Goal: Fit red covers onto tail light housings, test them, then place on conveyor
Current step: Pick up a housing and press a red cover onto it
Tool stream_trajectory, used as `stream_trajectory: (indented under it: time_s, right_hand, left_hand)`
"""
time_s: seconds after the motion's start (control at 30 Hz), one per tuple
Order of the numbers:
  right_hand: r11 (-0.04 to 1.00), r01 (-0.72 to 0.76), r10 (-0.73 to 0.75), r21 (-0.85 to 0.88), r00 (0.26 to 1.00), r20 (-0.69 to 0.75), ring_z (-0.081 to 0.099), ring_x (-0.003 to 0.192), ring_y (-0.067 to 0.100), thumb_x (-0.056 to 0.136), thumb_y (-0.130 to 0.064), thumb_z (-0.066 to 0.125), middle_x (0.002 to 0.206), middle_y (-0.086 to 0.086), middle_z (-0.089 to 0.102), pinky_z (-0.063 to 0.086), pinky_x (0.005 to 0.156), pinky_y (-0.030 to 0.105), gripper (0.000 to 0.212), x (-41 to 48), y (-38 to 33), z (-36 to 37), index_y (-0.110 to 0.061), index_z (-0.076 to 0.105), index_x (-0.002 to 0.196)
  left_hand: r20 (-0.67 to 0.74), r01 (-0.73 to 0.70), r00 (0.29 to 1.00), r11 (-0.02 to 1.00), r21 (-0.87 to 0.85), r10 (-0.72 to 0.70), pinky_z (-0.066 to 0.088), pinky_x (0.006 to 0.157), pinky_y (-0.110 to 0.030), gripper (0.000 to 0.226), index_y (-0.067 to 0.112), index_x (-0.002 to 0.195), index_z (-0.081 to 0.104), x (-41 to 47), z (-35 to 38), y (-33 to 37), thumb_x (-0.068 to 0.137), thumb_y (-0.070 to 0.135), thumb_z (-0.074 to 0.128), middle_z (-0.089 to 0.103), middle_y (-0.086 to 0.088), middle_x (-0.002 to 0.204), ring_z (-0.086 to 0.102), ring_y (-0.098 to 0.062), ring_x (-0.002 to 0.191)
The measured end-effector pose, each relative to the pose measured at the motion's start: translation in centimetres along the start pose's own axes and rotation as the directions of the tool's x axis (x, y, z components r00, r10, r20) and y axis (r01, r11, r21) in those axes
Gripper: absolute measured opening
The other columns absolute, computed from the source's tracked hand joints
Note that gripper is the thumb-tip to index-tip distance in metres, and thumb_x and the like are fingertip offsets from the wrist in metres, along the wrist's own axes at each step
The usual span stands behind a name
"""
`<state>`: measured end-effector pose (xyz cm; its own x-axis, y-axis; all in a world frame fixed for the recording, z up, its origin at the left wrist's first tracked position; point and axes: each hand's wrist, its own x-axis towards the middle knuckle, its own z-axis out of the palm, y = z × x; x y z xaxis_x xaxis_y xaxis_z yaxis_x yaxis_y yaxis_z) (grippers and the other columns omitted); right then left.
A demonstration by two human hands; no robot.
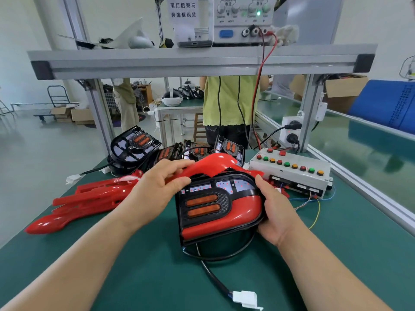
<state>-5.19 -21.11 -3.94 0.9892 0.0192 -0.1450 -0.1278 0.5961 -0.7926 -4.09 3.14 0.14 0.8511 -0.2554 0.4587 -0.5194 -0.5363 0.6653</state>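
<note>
While the red cover (235,209) is only partly seated on the tail light housing (221,194), its lifted upper arm is pinched by the left hand (161,187) and the housing's edge is gripped by the right hand (276,209), over the table (134,277). Testing and placement on the conveyor (370,153) are judged not yet done.

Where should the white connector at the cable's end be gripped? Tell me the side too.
Pinch the white connector across its blocky body from above: it lies flat on the mat, and its cable enters from the left.
</note>
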Motion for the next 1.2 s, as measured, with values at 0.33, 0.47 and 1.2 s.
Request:
stream_trajectory:
  time_s: [0.33,0.47,1.2]
  right_hand:
    - [0.999,-0.032,0.031,-0.037,0.999,-0.018,0.074,0.091,0.033,0.096,-0.04,0.056,0.107,0.018,0.074,0.061,0.073,0.043,0.034,0.1,-0.2,0.0,-0.013,0.077,0.101]
    - [0.998,-0.03,0.029,-0.051,0.999,-0.015,0.074,0.09,0.032,0.098,-0.044,0.054,0.107,0.017,0.075,0.06,0.076,0.044,0.037,0.2,-0.1,0.0,-0.014,0.073,0.107]
    - [0.998,-0.004,0.003,-0.057,1.0,-0.012,0.075,0.081,0.027,0.101,-0.042,0.048,0.1,0.015,0.076,0.062,0.072,0.04,0.038,-0.4,-0.1,0.5,-0.013,0.071,0.109]
  left_hand:
    - [0.017,-0.12,0.993,0.993,-0.001,0.12,0.039,0.093,-0.014,0.036,0.028,0.118,0.07,1.1,2.0,1.1,0.092,0.004,0.065,0.055,0.002,0.102,0.053,-0.009,0.102]
    - [-0.009,-0.11,0.994,0.992,0.065,0.111,0.036,0.096,-0.012,0.03,0.019,0.118,0.072,0.9,2.3,1.3,0.092,0.007,0.066,0.052,0.003,0.104,0.051,-0.009,0.106]
    - [-0.022,-0.13,0.991,0.981,0.144,0.134,0.038,0.094,-0.012,0.029,0.018,0.121,0.071,-0.1,3.0,2.2,0.093,0.01,0.065,0.053,0.006,0.099,0.052,-0.008,0.102]
